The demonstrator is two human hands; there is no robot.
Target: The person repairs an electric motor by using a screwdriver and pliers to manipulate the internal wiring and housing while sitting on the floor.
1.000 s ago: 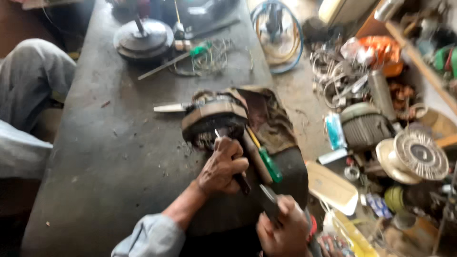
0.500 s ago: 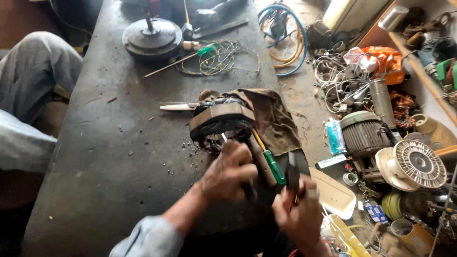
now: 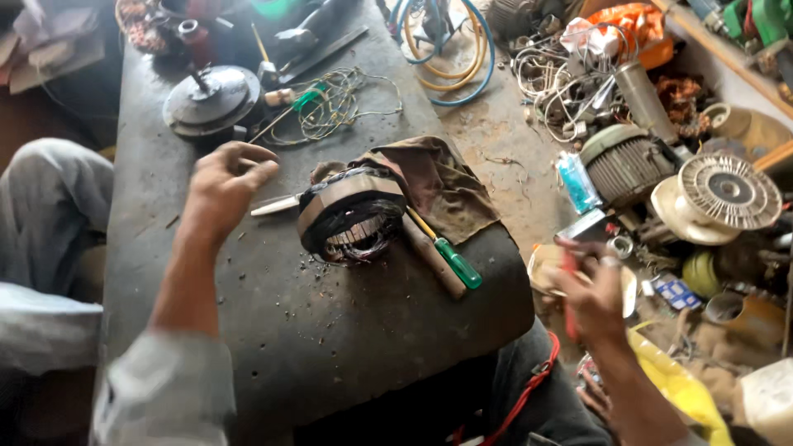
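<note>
My left hand (image 3: 221,183) hovers open and empty over bare counter (image 3: 165,272), just left of the stator (image 3: 351,216). My right hand (image 3: 593,291), past the counter's right edge, pinches a red tool (image 3: 569,268).

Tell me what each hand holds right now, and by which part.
Left hand: nothing, open above the dark workbench. Right hand: a thin red tool, gripped around its middle; its kind cannot be told.

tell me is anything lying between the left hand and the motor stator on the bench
Only a flat metal blade lies on the bench between the left hand, raised with loose fingers, and the stator. Nothing visible blocks a reach over it.
</note>
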